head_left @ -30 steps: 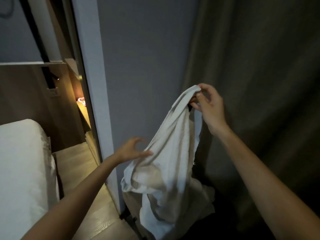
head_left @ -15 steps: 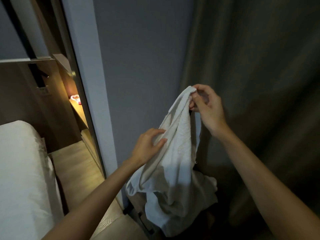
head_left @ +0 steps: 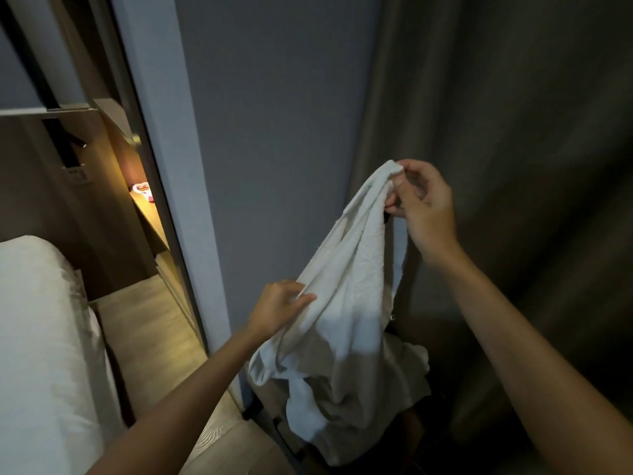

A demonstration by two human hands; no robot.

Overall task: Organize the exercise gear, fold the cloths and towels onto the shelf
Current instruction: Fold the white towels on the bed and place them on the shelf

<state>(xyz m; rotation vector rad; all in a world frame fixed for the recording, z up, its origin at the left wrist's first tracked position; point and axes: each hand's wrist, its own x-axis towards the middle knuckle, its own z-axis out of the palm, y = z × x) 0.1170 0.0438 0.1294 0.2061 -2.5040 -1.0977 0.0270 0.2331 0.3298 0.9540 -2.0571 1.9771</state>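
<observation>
Your right hand [head_left: 423, 209] pinches white towel [head_left: 346, 303] top corner | your left hand [head_left: 279, 308] grips its left edge | towel hangs bunched

Dim room, warm glow from the left alcove [head_left: 144, 214], curtain [head_left: 513, 166] blurred.

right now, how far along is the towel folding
Nothing looks folded yet. In hand: the right hand pinches the top of a white towel while the left hand grips its side edge; the rest hangs crumpled. Left: folding and shelving it.
</observation>
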